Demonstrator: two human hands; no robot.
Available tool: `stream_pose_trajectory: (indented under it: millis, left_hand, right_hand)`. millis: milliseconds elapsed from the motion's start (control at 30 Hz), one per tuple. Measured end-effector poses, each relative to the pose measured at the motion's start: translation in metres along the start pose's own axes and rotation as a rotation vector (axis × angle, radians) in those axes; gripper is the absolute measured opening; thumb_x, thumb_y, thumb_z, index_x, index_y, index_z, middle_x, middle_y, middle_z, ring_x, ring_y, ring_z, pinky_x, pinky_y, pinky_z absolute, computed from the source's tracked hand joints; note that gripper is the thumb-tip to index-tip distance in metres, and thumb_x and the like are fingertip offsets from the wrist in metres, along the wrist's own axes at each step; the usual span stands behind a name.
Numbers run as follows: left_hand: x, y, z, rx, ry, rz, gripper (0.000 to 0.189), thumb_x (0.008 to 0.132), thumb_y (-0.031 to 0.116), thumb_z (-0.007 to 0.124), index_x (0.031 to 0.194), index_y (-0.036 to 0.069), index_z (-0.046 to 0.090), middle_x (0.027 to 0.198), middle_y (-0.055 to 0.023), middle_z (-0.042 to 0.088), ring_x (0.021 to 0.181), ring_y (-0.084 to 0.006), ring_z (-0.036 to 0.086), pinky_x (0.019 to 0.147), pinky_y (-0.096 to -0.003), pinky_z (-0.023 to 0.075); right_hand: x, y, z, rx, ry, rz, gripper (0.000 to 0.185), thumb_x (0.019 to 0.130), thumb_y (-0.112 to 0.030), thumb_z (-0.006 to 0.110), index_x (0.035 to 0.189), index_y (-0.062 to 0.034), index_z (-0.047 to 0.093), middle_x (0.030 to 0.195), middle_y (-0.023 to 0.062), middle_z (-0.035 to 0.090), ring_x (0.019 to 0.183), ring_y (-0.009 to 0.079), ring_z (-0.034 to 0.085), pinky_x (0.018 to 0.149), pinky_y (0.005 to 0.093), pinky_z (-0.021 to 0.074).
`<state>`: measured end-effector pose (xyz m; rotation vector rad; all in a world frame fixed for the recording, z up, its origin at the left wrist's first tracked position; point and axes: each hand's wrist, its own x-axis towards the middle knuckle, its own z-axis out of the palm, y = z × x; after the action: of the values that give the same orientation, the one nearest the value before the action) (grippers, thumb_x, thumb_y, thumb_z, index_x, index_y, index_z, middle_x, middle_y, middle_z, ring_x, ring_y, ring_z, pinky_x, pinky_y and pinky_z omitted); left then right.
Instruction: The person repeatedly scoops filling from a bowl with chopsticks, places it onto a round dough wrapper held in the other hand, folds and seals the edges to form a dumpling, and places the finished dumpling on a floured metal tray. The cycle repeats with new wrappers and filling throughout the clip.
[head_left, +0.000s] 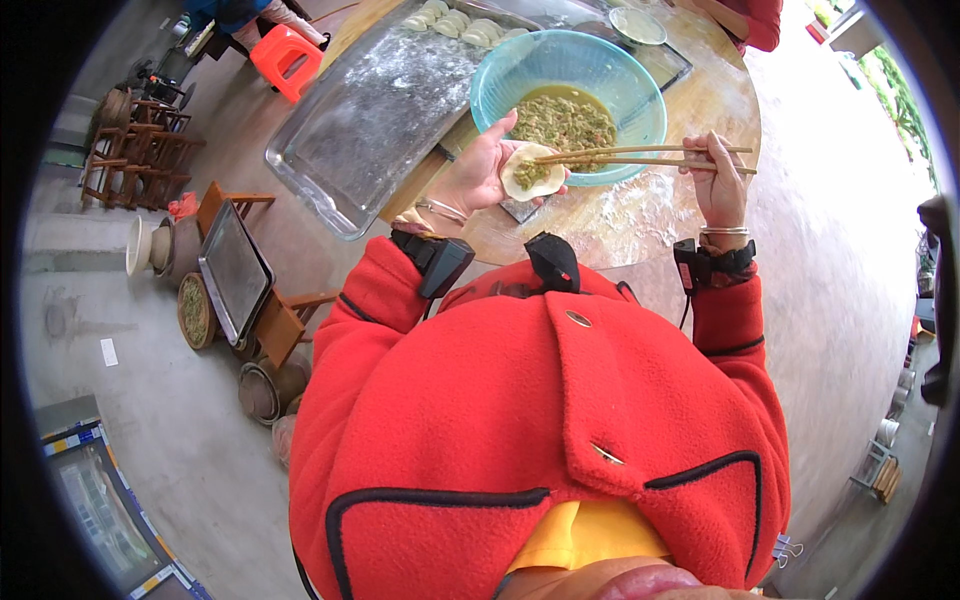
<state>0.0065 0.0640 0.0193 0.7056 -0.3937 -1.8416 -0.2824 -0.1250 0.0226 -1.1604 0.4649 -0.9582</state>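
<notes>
On the palm and fingers of my left hand (480, 171) lies a round dough wrapper (517, 187) with a clump of green filling (531, 174) on it. My right hand (721, 169) grips a pair of wooden chopsticks (645, 154), their tips at the filling. Just beyond the wrapper stands a blue plastic bowl (649, 97) holding chopped filling (562, 120) in yellowish liquid. A large metal tray (375, 112), dusted with flour, lies to the left of the bowl, with several folded dumplings (457, 24) at its far end.
The round wooden table (637, 217) bears scattered flour. A small dish (637, 26) stands behind the bowl. Across the table at the right is a person's red sleeve (757, 22). A red plastic stool (289, 60) and another person's legs are at far left; a wooden chair (281, 330) stands nearer.
</notes>
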Motion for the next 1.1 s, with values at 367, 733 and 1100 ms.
stream_pose_trajectory:
  millis: [367,733,1100]
  left_hand:
    - [0.003,-0.008,0.002,-0.050,0.057,0.122,0.070,0.098,0.048,0.031,0.129,-0.014,0.037,0.122,-0.0316,0.052,0.107,-0.0437,0.057,0.079,-0.0476,0.0548]
    - [-0.011,-0.011,0.025,-0.232,0.144,0.290,0.074,0.098,0.050,0.030,0.132,-0.015,0.031,0.132,-0.0353,0.041,0.122,-0.0480,0.044,0.105,-0.0534,0.0348]
    - [0.002,-0.020,0.042,-0.220,0.108,0.137,0.078,0.097,0.056,0.029,0.131,-0.014,0.036,0.132,-0.0293,0.045,0.124,-0.0392,0.045,0.108,-0.0468,0.0323]
  right_hand:
    - [0.027,0.010,-0.013,-0.423,0.071,-0.090,0.029,0.098,-0.018,0.048,0.090,0.0046,0.064,0.084,0.0121,0.067,0.068,0.0149,0.063,0.062,0.0276,0.0540]
    - [-0.008,0.018,-0.033,-1.101,0.069,0.144,0.033,0.085,-0.030,0.068,0.089,0.0024,0.070,0.077,0.0089,0.069,0.061,0.0125,0.060,0.058,0.0266,0.0493]
    - [-0.066,0.027,0.090,-1.189,-0.385,-0.775,0.031,0.074,-0.013,0.070,0.104,-0.0086,0.062,0.113,0.0081,0.056,0.106,0.0289,0.053,0.091,0.0401,0.0446]
